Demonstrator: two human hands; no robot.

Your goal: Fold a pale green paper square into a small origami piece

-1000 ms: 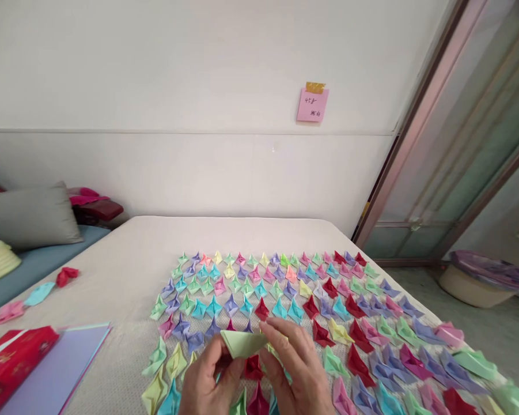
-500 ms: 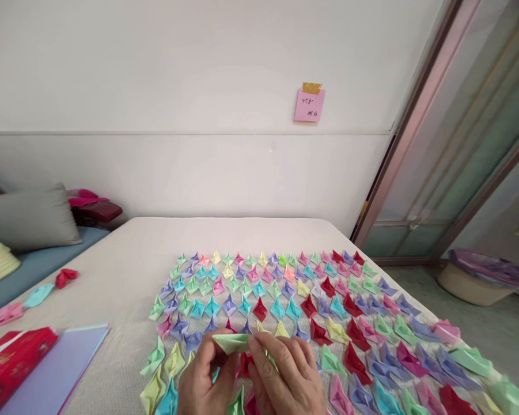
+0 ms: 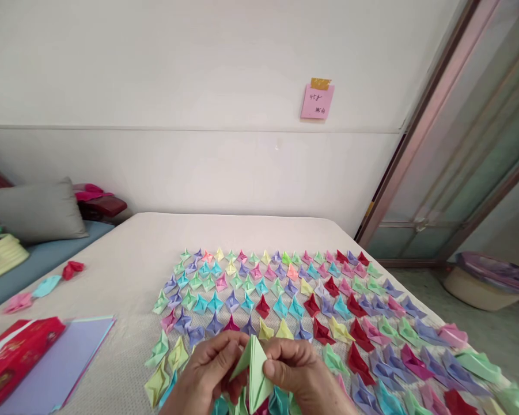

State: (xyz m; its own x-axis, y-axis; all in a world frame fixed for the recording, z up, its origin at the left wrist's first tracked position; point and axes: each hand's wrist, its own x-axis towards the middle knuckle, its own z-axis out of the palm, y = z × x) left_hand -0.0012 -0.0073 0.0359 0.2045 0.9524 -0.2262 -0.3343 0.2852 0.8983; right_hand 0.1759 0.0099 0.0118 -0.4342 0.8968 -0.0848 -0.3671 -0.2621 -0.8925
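Observation:
Between my two hands, low in the middle of the head view, is a folded piece of light green paper (image 3: 256, 374), held upright with its point toward the top. My left hand (image 3: 216, 369) pinches its left flap between thumb and fingers. On the opposite side, my right hand (image 3: 296, 369) grips the right edge, the thumb lying on the paper's face. Behind and around the hands, rows of small folded paper boats (image 3: 280, 308) in many colours cover the table (image 3: 142, 248). Some boats are partly hidden below my hands.
At the left lie a red packet (image 3: 21, 354) on purple paper sheets (image 3: 84, 346) and several loose folded papers, among them a red one (image 3: 73, 269). A grey cushion (image 3: 38, 210) rests on a blue seat. A lined bin (image 3: 486, 282) stands on the floor at right.
The light green paper has turned from lying level to standing point up. Both hands have shifted their grip to its two sides. The view has moved slightly.

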